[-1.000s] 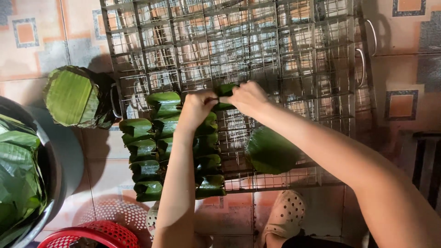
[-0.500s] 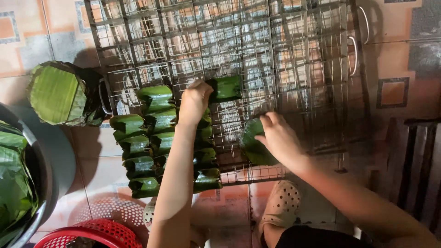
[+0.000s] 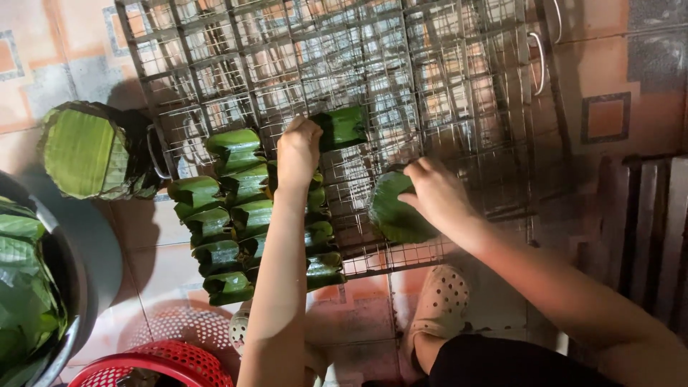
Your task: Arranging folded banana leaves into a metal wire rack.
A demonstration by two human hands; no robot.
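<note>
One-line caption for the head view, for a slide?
Left hand at leaf parcel on wire rack; right hand on leaf stack.

One camera only, worn on the person's head, looks almost straight down at a tiled floor from close above. The wire grill rack fills the upper middle of the frame; both forearms enter from the bottom edge. A metal basin is cut off at the left edge, a red basket at the bottom.
</note>
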